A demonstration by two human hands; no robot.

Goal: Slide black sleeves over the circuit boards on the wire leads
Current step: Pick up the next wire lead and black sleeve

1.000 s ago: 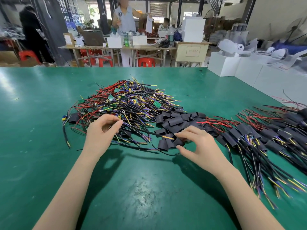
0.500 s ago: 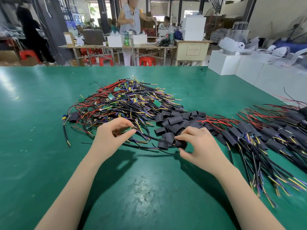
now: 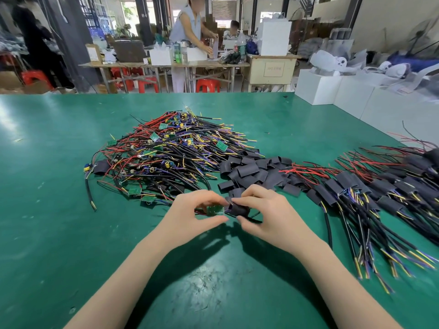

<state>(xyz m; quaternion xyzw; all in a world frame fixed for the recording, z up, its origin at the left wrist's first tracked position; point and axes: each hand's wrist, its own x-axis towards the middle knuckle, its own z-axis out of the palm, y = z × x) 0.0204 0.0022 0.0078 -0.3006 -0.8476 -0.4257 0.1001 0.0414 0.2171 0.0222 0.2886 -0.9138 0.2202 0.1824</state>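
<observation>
- Desk [image 3: 59, 233]: green top, carries everything.
- Heap of bare wire leads [image 3: 166, 160] with small green boards, middle of desk toward the far edge.
- Finished leads [image 3: 380, 193], already sleeved, fan out toward the right edge.
- Loose black sleeves [image 3: 251, 173] piled between the two heaps.
- Left hand [image 3: 192, 217] pinches a green circuit board [image 3: 215, 209] toward the near edge; right hand [image 3: 268, 214] grips one black sleeve [image 3: 238, 208], its mouth touching the board's end. Hands close together, each clamped on its part.
- Risk, as I judge it: board corners or parts catching the sleeve mouth if fed tilted; wires bunching inside; sleeve collapsing under a tight pinch.
- Writing: a label on the far cabinet [image 3: 273, 67], too small to read. No brands seen.
</observation>
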